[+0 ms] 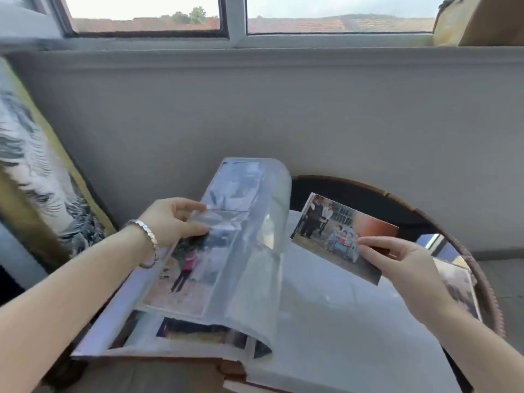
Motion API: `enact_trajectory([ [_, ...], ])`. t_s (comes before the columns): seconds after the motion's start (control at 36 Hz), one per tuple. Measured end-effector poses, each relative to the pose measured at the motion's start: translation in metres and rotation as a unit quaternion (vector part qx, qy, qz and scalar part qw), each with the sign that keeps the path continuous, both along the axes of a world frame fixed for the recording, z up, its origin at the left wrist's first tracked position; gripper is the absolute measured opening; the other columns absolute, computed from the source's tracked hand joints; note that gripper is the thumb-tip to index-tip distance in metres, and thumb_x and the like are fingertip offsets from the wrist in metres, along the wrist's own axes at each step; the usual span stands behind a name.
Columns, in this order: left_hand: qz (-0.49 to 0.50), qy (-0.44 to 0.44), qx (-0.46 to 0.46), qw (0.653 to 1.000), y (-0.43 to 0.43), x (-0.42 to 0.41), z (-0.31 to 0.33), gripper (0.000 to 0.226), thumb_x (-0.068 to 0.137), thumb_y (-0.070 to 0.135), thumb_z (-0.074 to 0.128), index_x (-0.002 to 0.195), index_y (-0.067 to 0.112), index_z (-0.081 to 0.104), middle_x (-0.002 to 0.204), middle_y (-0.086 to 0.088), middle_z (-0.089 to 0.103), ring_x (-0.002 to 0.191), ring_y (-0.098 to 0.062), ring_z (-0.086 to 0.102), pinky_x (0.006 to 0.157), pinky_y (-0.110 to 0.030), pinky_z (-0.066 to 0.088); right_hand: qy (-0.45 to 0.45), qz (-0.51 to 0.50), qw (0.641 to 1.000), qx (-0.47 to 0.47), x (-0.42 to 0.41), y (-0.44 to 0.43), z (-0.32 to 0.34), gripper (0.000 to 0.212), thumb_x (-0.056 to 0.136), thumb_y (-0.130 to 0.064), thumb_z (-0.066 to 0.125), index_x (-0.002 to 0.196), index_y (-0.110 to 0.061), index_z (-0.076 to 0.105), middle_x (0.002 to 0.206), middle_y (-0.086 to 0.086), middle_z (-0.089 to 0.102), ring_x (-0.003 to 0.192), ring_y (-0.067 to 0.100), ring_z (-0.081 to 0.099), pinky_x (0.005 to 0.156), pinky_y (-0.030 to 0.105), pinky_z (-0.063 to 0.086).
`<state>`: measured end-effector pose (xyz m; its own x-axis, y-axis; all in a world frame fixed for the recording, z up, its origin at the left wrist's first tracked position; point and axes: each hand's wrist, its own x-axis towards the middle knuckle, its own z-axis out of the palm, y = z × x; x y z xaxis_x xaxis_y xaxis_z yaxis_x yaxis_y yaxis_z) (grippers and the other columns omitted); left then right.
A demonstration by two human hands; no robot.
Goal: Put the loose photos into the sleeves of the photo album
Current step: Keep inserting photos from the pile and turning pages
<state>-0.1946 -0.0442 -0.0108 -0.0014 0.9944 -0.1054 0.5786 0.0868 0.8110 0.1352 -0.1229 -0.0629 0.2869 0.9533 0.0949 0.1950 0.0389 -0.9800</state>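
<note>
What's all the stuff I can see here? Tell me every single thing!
photo album: one, pale pages, open on the table.
sleeve page: one, clear, lifted from the album.
loose photo: one, colourful, held above the album.
more photos: number unclear, at the table's right edge.
table: one, round, dark with a brown woven rim.
window: two panes, white frame, top.
patterned cloth: one, black, white and yellow, far left.
box: one, brown, on the sill, top right.
bracelet: one, silver, left wrist.
left hand: pinches the sleeve page.
right hand: pinches the loose photo.
</note>
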Motion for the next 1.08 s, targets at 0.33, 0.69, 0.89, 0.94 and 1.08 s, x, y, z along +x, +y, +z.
enact_trajectory([
  [0.33, 0.100, 0.253, -0.055, 0.961, 0.014, -0.057, -0.060, 0.041, 0.085, 0.010, 0.059, 0.126, 0.013, 0.055, 0.131, -0.016, 0.049, 0.113, -0.033, 0.052, 0.098, -0.036, 0.043, -0.083, 0.107, 0.991, -0.012, -0.062, 0.026, -0.001, 0.027, 0.080, 0.000, 0.069, 0.086, -0.027, 0.066, 0.097, 0.001, 0.069, 0.086, 0.010, 0.067, 0.060, 0.014, 0.053],
  [0.69, -0.039, -0.234, -0.062, 0.969, -0.016, 0.080, -0.016, 0.014, 0.092, 0.009, 0.055, 0.101, 0.003, 0.064, 0.086, -0.008, 0.065, 0.069, -0.014, 0.062, 0.066, -0.026, 0.057, 0.012, 0.112, 0.992, -0.049, -0.041, 0.015, 0.016, 0.020, 0.092, -0.011, 0.050, 0.103, -0.025, 0.058, 0.079, -0.006, 0.074, 0.072, 0.012, 0.071, 0.055, 0.016, 0.053],
  [0.89, -0.065, -0.020, 0.026, 0.997, -0.013, 0.103, -0.035, 0.013, 0.089, 0.008, 0.053, 0.088, 0.014, 0.064, 0.080, -0.009, 0.062, 0.073, -0.023, 0.058, 0.078, -0.041, 0.054, -0.012, -0.088, 0.996, -0.026, -0.005, 0.027, 0.009, 0.020, 0.098, -0.013, 0.044, 0.090, -0.010, 0.061, 0.085, 0.005, 0.067, 0.073, 0.013, 0.061, 0.058, 0.022, 0.047],
  [0.94, -0.098, 0.016, 0.012, 0.995, -0.015, 0.111, -0.038, 0.025, 0.090, 0.012, 0.054, 0.113, 0.013, 0.063, 0.096, -0.005, 0.067, 0.084, -0.018, 0.062, 0.080, -0.029, 0.053, 0.028, -0.113, 0.993, -0.033, 0.003, 0.034, 0.010, 0.019, 0.098, -0.013, 0.044, 0.094, -0.006, 0.061, 0.088, 0.009, 0.065, 0.076, 0.018, 0.061, 0.065, 0.027, 0.051],
  [1.08, -0.074, -0.070, 0.058, 0.993, -0.011, 0.119, -0.028, 0.020, 0.093, 0.033, 0.052, 0.088, 0.015, 0.059, 0.085, -0.002, 0.060, 0.079, -0.016, 0.057, 0.076, -0.020, 0.048, 0.079, -0.073, 0.993, -0.041, -0.006, 0.042, 0.020, 0.022, 0.099, -0.013, 0.043, 0.085, -0.016, 0.060, 0.092, 0.006, 0.068, 0.083, 0.021, 0.064, 0.077, 0.034, 0.051],
])
